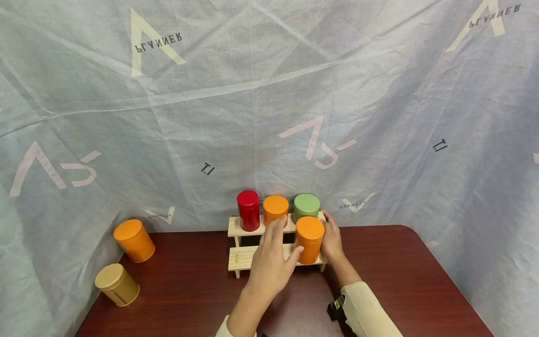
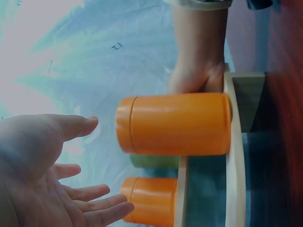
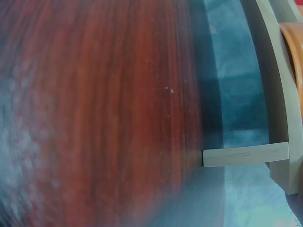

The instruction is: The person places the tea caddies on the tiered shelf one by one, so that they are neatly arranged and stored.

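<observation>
A two-step wooden stand (image 1: 244, 256) carries several round tins. On its lower step, at the right end, an orange tin (image 1: 309, 241) stands upright. My left hand (image 1: 269, 262) is just left of that tin, fingers spread and thumb apart from it in the left wrist view. At the stand's right end my right hand (image 1: 332, 241) grips the side by the upper step, its fingers partly hidden behind the orange tin. Along the upper step are a red tin (image 1: 248, 210), another orange tin (image 1: 275, 208) and a green tin (image 1: 306, 206), the green one partly covered.
Left of the stand, an orange tin (image 1: 134, 241) and a gold tin (image 1: 117, 284) are on the dark red table (image 1: 185, 299). A grey printed cloth (image 1: 236, 117) hangs right behind the stand and along both sides.
</observation>
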The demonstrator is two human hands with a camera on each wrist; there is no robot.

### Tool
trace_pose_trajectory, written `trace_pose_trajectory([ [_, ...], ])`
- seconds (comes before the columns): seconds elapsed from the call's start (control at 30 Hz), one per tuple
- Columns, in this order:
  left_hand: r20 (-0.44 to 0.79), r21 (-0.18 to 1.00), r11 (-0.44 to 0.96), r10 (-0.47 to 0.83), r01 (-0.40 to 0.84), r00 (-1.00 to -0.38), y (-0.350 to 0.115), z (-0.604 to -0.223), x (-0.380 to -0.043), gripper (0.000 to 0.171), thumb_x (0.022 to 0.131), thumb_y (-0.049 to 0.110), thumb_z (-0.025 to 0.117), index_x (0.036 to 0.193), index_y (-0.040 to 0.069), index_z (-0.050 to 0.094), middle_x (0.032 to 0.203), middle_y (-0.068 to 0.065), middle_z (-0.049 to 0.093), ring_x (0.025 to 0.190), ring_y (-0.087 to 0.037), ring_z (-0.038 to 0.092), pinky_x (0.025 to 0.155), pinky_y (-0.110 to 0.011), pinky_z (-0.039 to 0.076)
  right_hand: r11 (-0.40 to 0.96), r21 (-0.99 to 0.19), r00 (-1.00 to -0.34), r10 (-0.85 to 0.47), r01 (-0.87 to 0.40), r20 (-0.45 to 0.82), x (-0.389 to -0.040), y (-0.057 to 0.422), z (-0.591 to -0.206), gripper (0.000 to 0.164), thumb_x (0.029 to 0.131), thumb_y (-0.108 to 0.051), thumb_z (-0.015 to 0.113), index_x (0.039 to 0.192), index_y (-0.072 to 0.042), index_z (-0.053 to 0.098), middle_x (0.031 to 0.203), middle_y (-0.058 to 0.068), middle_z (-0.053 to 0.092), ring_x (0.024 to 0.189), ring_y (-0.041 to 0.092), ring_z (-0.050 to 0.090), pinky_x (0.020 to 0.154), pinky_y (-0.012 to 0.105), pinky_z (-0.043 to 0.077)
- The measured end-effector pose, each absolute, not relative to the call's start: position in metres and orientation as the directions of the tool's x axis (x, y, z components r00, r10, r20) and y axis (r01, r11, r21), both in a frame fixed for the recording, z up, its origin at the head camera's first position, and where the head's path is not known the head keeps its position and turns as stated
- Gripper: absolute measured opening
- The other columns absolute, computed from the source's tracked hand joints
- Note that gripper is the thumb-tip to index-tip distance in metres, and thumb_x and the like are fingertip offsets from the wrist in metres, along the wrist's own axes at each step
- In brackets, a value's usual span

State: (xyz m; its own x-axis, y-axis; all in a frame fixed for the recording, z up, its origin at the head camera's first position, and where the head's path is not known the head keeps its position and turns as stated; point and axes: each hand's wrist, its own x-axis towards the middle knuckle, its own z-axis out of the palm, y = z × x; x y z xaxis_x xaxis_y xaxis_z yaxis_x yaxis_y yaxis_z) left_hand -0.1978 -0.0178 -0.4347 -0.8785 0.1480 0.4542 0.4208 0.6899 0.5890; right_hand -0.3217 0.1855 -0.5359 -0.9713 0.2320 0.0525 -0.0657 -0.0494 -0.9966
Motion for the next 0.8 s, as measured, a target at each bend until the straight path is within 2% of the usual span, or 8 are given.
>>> trace_pose_trajectory([
  [0.13,0.437,0.610,0.689,0.119,0.391,-0.892,-0.027,-0.430,-0.196,0.078,0.098,0.038,0.077,0.162,0.016,0.039,0.159,-0.008,0.049,0.143,-0.030,0.054,0.106,-0.052,0.057,-0.049,-0.997,-0.973,0.228,-0.058,0.045,-0.321,0.185,-0.536,0.049,0.114,-0.018,0.033,0.162,-0.013,0.042,0.165,0.015,0.042,0.131,0.022,0.050,0.100,0.019,0.048],
  [0.33,0.463,0.607,0.699,0.075,0.377,-0.883,-0.043,-0.423,-0.193,0.076,0.098,0.038,0.077,0.161,0.016,0.042,0.157,-0.008,0.050,0.141,-0.030,0.056,0.105,-0.050,0.058,-0.057,-0.996,-0.974,0.220,-0.075,0.060,-0.320,0.187,-0.535,0.052,0.114,-0.017,0.032,0.166,-0.015,0.035,0.174,0.015,0.027,0.156,0.036,0.033,0.125,0.049,0.037],
  [0.4,0.477,0.606,0.701,0.059,0.377,-0.877,-0.049,-0.421,-0.192,0.075,0.097,0.037,0.078,0.160,0.015,0.043,0.157,-0.007,0.051,0.141,-0.029,0.056,0.108,-0.050,0.056,-0.064,-0.995,-0.975,0.213,-0.081,0.066,-0.321,0.187,-0.535,0.052,0.113,-0.016,0.032,0.166,-0.014,0.035,0.175,0.016,0.024,0.159,0.036,0.029,0.127,0.053,0.034],
  [0.5,0.489,0.606,0.704,0.038,0.370,-0.872,-0.057,-0.419,-0.190,0.074,0.096,0.035,0.079,0.158,0.014,0.045,0.156,-0.008,0.052,0.141,-0.028,0.055,0.109,-0.051,0.055,-0.050,-0.995,-0.975,0.211,-0.083,0.070,-0.322,0.187,-0.536,0.051,0.113,-0.017,0.033,0.165,-0.013,0.037,0.174,0.015,0.027,0.156,0.036,0.034,0.122,0.046,0.040],
  [0.67,0.484,0.611,0.712,0.010,0.346,-0.875,-0.071,-0.416,-0.188,0.074,0.097,0.037,0.079,0.158,0.015,0.044,0.157,-0.008,0.051,0.143,-0.029,0.055,0.109,-0.054,0.056,-0.054,-0.996,-0.975,0.214,-0.076,0.063,-0.322,0.185,-0.535,0.050,0.114,-0.019,0.033,0.163,-0.014,0.039,0.171,0.014,0.032,0.141,0.031,0.045,0.097,0.016,0.048],
  [0.8,0.485,0.621,0.709,-0.014,0.334,-0.874,-0.080,-0.415,-0.187,0.074,0.097,0.035,0.078,0.159,0.015,0.044,0.157,-0.010,0.051,0.145,-0.033,0.053,0.109,-0.057,0.055,-0.061,-0.995,-0.975,0.211,-0.080,0.065,-0.322,0.185,-0.535,0.050,0.115,-0.019,0.033,0.164,-0.014,0.039,0.171,0.015,0.031,0.138,0.031,0.047,0.089,0.009,0.048],
])
